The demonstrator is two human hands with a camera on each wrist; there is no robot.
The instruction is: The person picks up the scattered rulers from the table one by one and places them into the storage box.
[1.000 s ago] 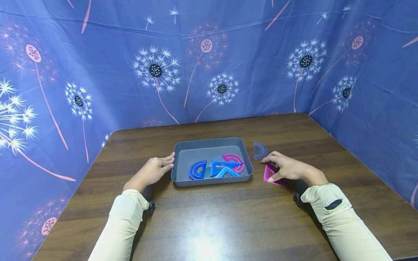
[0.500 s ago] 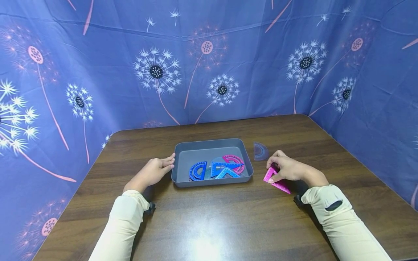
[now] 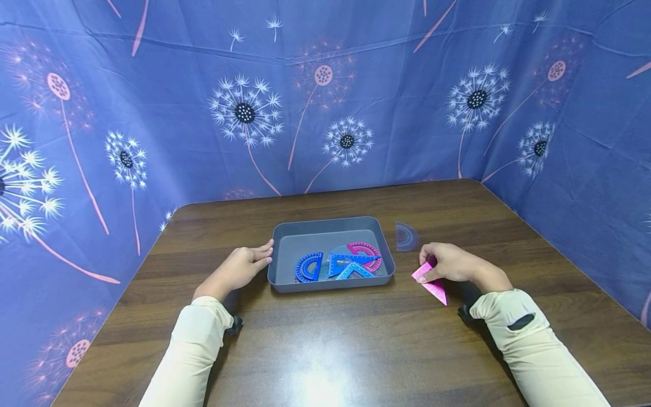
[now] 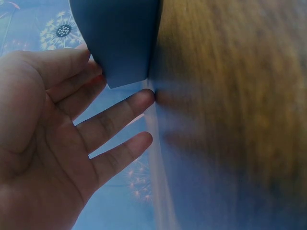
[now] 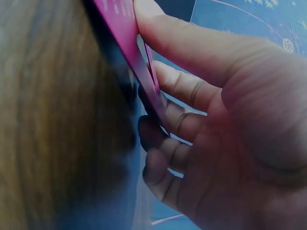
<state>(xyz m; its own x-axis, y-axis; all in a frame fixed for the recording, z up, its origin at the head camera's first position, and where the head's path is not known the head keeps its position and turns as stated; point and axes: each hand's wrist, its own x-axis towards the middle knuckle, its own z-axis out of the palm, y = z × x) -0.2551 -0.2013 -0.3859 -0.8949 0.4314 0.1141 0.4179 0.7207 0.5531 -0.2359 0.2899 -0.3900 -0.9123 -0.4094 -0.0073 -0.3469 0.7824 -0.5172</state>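
Note:
My right hand pinches a pink set square between thumb and fingers. The set square is tilted, one edge raised off the tabletop, as the right wrist view also shows. My left hand touches the left end of a grey tray with its fingers fairly straight. Inside the tray, toward its front and right, lie a dark blue protractor, a blue set square, a light blue set square and a pink protractor. Some of these overlap, hiding parts of each other.
A clear protractor lies flat on the wooden table, between the tray and my right hand, a little farther back. Behind the table hangs a blue curtain with a dandelion print, which also runs along both sides.
My right hand has lifted and tilted the pink set square, which lay flatter on the table before. The left hand and the tray have stayed in place.

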